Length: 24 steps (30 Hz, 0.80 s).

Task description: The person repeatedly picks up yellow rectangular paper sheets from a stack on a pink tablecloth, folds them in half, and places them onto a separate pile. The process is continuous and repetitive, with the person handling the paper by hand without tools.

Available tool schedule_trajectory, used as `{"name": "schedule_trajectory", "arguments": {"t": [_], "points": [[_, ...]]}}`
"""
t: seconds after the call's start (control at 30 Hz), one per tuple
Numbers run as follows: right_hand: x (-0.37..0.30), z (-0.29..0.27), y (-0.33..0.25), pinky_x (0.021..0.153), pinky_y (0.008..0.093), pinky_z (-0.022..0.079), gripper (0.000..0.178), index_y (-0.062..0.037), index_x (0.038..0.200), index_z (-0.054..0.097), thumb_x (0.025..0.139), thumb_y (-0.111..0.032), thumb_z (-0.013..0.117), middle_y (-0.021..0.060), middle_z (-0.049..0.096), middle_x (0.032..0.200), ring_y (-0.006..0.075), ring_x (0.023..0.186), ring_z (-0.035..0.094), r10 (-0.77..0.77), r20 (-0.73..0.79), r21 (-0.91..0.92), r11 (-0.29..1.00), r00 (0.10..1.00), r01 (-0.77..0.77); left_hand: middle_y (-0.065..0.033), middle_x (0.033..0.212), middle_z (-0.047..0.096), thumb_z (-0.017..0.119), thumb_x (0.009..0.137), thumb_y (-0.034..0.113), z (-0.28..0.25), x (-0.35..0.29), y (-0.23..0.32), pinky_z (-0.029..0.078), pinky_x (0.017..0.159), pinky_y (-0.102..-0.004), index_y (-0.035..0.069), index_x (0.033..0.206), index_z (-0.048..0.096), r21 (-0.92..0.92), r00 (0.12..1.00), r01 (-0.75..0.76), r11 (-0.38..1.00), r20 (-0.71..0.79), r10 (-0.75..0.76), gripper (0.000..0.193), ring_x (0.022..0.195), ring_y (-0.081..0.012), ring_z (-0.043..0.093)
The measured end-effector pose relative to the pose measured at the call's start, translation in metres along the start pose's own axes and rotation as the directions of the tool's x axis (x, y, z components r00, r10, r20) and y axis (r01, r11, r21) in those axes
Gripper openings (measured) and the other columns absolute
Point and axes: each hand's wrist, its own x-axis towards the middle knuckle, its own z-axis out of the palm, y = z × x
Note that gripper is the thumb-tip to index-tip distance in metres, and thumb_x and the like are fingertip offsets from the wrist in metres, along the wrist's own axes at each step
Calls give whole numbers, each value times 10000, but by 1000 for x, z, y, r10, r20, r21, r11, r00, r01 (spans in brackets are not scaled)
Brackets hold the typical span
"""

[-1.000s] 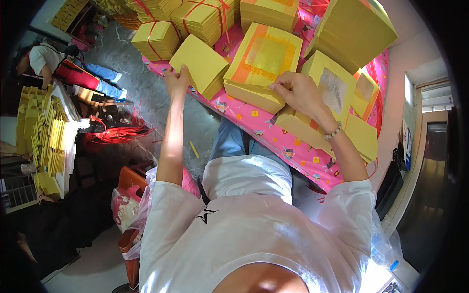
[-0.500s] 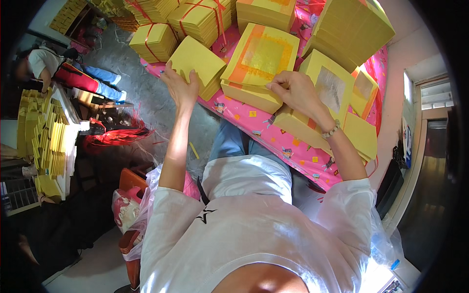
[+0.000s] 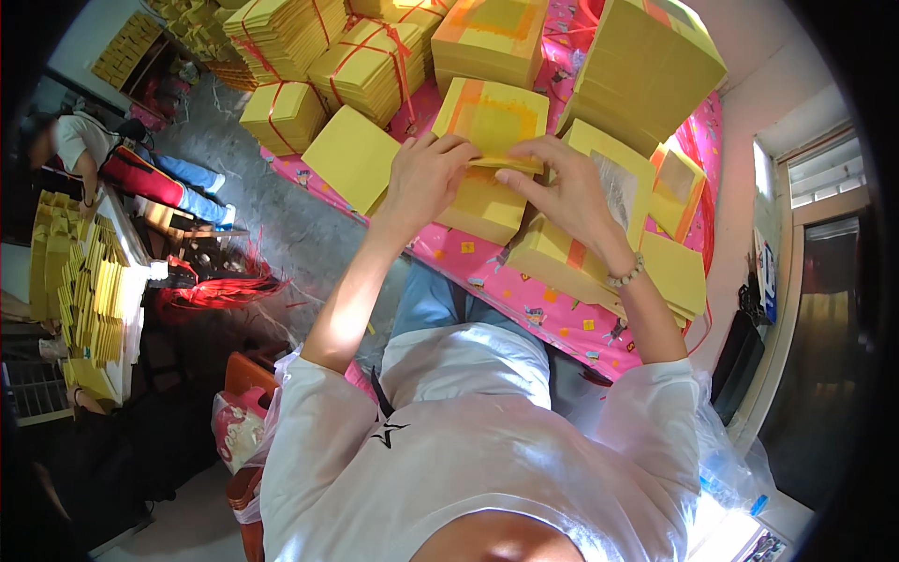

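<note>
Left hand (image 3: 423, 180), right hand (image 3: 567, 187): both pinching the near edge of an orange-bordered paper sheet (image 3: 498, 117)
Sheet: extending just beyond the grip, topping a yellow paper stack (image 3: 484, 214)
Handling: even tension likely sparing creases

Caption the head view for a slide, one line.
Left hand and right hand at the raised near edge of a yellow sheet, atop a paper stack on a pink patterned tablecloth.

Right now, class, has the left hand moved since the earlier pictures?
Yes. Judged against the plain yellow stack, the left hand has moved right, from it to the orange-marked paper.
</note>
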Motion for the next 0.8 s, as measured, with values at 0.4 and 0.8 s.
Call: {"name": "schedule_trajectory", "arguments": {"t": [0.4, 0.8], "points": [[-3, 11, 33, 1044, 446, 354, 1004, -9, 1429, 158, 723, -301, 809, 218, 332, 1403, 329, 1291, 384, 233, -42, 583, 795, 972, -166, -31, 1091, 651, 602, 909, 88, -17, -12, 7, 467, 874, -259, 18, 1176, 589, -952, 948, 257, 168, 215, -235, 276, 998, -94, 585], [-12, 12, 2, 990, 317, 409, 645, 0, 1295, 441, 773, -193, 765, 106, 562, 1224, 174, 1149, 520, 155, 166, 806, 548, 974, -224, -54, 1077, 603, 686, 845, 136, -7, -8, 27, 480, 819, -285, 12, 1150, 545, -843, 921, 251, 475, 56, -386, 357, 961, -122, 573]]}}
